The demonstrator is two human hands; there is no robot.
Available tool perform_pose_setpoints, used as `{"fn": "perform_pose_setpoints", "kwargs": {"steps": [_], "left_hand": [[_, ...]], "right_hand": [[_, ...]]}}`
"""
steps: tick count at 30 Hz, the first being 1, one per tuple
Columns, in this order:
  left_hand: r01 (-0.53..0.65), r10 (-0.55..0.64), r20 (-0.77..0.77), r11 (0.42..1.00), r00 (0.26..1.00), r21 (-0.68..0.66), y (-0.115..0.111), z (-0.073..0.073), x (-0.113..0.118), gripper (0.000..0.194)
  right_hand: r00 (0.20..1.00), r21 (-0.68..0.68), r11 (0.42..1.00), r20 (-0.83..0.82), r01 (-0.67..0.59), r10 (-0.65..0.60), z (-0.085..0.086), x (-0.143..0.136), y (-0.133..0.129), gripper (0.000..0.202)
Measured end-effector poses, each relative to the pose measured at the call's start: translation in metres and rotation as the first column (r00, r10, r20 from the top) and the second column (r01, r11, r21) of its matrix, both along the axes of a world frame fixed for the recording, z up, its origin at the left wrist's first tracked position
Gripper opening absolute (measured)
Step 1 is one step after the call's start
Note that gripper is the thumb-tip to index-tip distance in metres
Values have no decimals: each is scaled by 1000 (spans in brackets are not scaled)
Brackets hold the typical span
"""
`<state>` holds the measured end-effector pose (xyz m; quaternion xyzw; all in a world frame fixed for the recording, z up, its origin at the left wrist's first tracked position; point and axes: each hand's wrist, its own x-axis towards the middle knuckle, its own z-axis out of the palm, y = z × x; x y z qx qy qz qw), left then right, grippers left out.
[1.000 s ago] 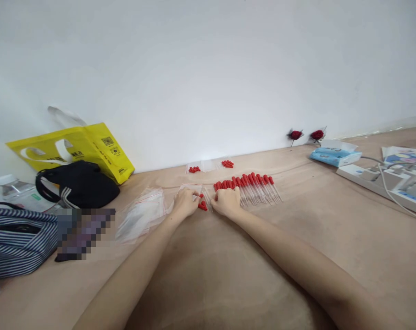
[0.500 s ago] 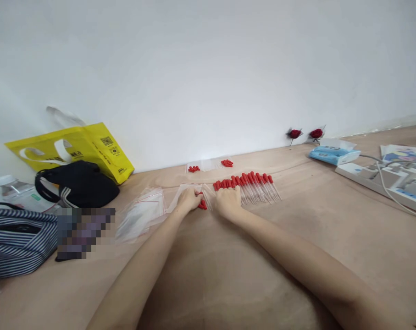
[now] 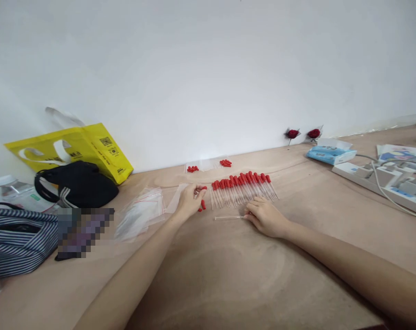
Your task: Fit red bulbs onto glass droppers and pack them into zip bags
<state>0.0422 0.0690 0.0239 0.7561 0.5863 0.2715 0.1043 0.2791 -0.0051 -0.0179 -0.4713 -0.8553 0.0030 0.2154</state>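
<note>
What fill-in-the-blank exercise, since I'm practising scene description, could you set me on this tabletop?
The left hand has a dropper bulb coloured ____ at its fingertips.
The right hand holds a clear dropper tube pointing to the person's ____.
The tote bag is mainly ____.
Beyond the blue tissue pack are ____ dark red roses.

Missing words: red; left; yellow; two.

Print in view, but no word legible with certainty.
The yellow bag (image 3: pixel 85 136) carries a square code (image 3: pixel 105 141), a second code (image 3: pixel 113 151) beside it, and dark characters partly behind a handle (image 3: pixel 60 150); lettering on the blue tissue pack (image 3: pixel 326 155) and a green label (image 3: pixel 36 195) is too blurred.
</note>
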Motion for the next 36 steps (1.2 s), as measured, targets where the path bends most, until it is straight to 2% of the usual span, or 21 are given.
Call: {"fn": "perform_pose_setpoints", "kwargs": {"steps": [1,3,4,7,10,14,17,21,24,27,30,33,36], "left_hand": [[51,-51,33,999,998,-10,-11,-2,-3,17],[235,-224,239,972,945,-19,-33,-8,-9,15],[277,-264,311,961,913,2,-43,-12,-11,13],[348,-320,431,937,844,16,-68,-25,-16,25],[382,-318,433,922,843,-65,-79,-32,-18,19],[364,-324,297,927,898,-90,-83,-31,-19,7],[363,-349,170,930,921,-54,-83,-30,-22,13],[359,-354,109,933,929,-24,-83,-30,-21,26],[358,-357,78,934,931,-10,-80,-32,-16,20],[328,-328,77,945,941,17,-79,-32,-13,14],[308,-309,109,951,945,29,-81,-32,-12,11],[304,-295,191,953,936,-15,-84,-30,-11,9],[349,-318,297,935,901,-57,-84,-29,-10,9]], "right_hand": [[1000,-4,1000,-2,-23,23,1,3,1,16],[997,-25,997,-19,-74,73,3,6,3,16],[995,-37,995,-36,-98,96,4,8,4,15],[987,-71,989,-104,-132,124,6,6,4,12],[986,-54,996,-156,-75,66,5,-4,1,17],[983,-5,998,-173,-60,58,-1,-21,-2,28],[981,15,996,-171,-93,95,-4,-27,-2,22],[975,53,991,-179,-125,133,-8,-26,1,18],[970,80,987,-185,-143,156,-9,-25,2,17],[968,100,987,-209,-123,142,-8,-26,-1,17],[966,89,995,-249,-52,73,-6,-28,-7,16],[962,68,998,-271,-2,20,-3,-34,-14,16],[963,66,998,-268,-4,21,-2,-39,-19,15]]}}
